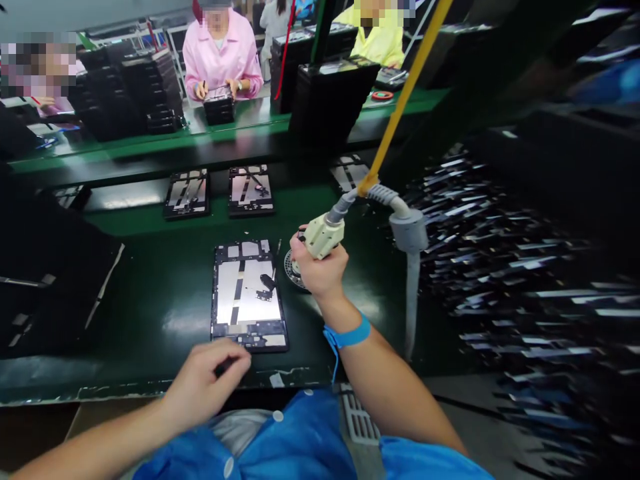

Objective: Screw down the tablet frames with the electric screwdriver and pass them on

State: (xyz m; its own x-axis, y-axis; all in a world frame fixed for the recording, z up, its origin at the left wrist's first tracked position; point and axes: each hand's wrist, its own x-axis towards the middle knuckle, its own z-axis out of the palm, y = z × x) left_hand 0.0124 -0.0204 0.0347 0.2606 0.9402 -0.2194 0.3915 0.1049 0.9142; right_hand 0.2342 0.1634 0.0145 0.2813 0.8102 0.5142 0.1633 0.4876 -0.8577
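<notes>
My right hand (323, 267) is wrapped round a cream electric screwdriver (324, 236). The tool points down over a round perforated dish (289, 268), partly hidden behind the hand. A grey cable with a thick cylinder (409, 231) runs from its top, and a yellow strap (410, 87) holds it from above. Left of the dish lies an opened tablet (249, 293), silver inside a black frame, with small black parts and a loose cable on it. My left hand (213, 373) is curled closed by the tablet's lower edge. Its fingertips are hidden, so what it may hold does not show.
Two more opened tablets (187, 193) lie farther back on the green bench (150, 280), and another is partly behind the cable. Black stacks rise at left and back. At right stands a large blurred stack of dark panels (500, 267). Co-workers sit across the bench.
</notes>
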